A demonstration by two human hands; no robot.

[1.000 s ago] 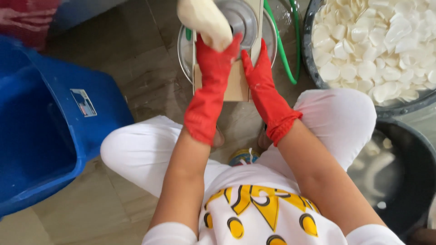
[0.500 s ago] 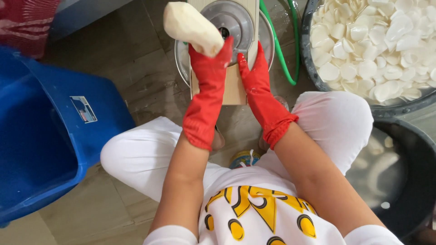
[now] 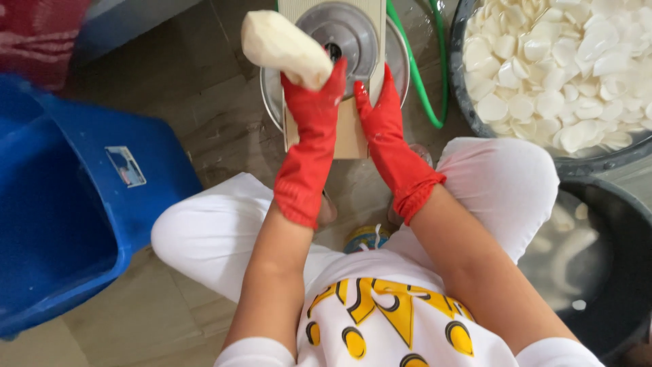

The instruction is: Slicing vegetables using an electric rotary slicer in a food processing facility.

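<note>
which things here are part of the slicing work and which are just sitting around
In use:
- peeled white root, held in the left hand
- round metal slicer on its board, right hand resting on it
- basin of white slices
- dark tub of water, pale pieces in it

Lying about:
- blue bin
- green hose
- red cloth

We see a wet, grey-brown tiled floor [image 3: 204, 115] carrying everything. A slicer with a round metal disc [image 3: 339, 30] stands on it as our landmark; left of the slicer sits a blue bin [image 3: 61, 224], right of it a dark tub of white slices [image 3: 564, 68]. Below that tub stands a dark basin of water [image 3: 598, 258], and a green hose [image 3: 424, 88] curls just right of the slicer.
</note>
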